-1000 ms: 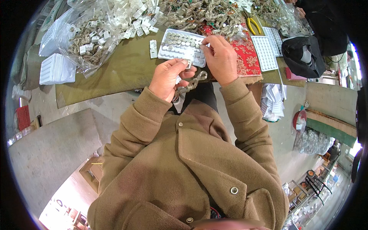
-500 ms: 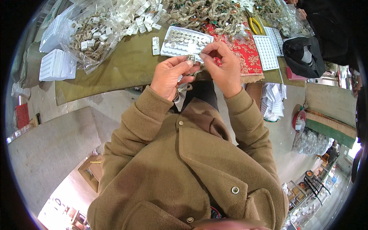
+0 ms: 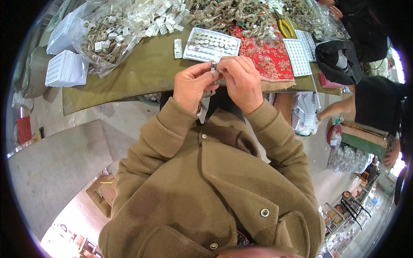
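My left hand pinches a small whitish battery case between thumb and fingers, above the table's near edge. A loop of thin wire hangs below that hand. My right hand is closed against the case from the right, its fingertips touching my left ones; whatever they pinch is hidden. Just beyond my hands lies a white tray with rows of round silvery button cells. Beside its left end is a white plastic case.
White cases and bundled wires are heaped at the back. A plastic bag and stacked trays stand left. Yellow-handled pliers, red patterned cloth and another tray lie right. A person's hand shows far right.
My right hand has come left onto the case, its fingers now bunched together there. My left hand stays nearly in place. Another person's limbs have come into view at the right.
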Available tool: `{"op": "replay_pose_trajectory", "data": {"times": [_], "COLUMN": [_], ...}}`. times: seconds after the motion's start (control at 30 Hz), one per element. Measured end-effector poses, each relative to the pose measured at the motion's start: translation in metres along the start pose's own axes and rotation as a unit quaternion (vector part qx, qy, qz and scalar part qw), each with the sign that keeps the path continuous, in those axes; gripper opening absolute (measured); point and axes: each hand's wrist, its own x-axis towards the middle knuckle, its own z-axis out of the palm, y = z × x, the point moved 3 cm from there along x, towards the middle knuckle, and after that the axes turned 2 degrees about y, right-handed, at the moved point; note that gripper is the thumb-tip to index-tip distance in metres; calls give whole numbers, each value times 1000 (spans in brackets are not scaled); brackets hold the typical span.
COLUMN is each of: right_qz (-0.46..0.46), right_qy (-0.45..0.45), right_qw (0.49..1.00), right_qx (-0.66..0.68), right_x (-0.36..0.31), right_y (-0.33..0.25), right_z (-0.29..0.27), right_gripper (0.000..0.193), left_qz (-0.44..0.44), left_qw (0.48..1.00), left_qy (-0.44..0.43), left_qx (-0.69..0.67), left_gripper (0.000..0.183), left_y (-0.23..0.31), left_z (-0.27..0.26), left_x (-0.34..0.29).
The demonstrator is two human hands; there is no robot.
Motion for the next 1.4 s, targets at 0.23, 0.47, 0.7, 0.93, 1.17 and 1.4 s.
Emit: {"op": "replay_pose_trajectory", "data": {"times": [0.23, 0.47, 0.7, 0.93, 1.17, 1.4], "right_qz": [312, 406, 383, 437, 464, 303], "right_qy": [-9, -20, -35, -59, -129, -139], "right_qw": [898, 818, 822, 722, 710, 783], "right_qx": [310, 407, 420, 533, 514, 526], "right_x": [-4, -10, -10, -12, -15, -15], "right_y": [17, 13, 5, 9, 23, 13], "right_z": [1, 9, 10, 9, 7, -4], "right_gripper": [17, 16, 26, 29, 33, 38], "left_qz": [52, -33, -119, -263, -276, -281], "left_qw": [995, 998, 982, 928, 898, 895], "left_qy": [-20, -56, -93, -109, -178, -142], "left_qx": [84, 8, -111, -241, -294, -316], "left_gripper": [32, 24, 22, 20, 25, 26], "left_y": [6, 7, 5, -11, -15, -15], "left_z": [3, 7, 4, -8, -6, 1], "left_x": [-6, -8, -8, -3, -4, -9]}}
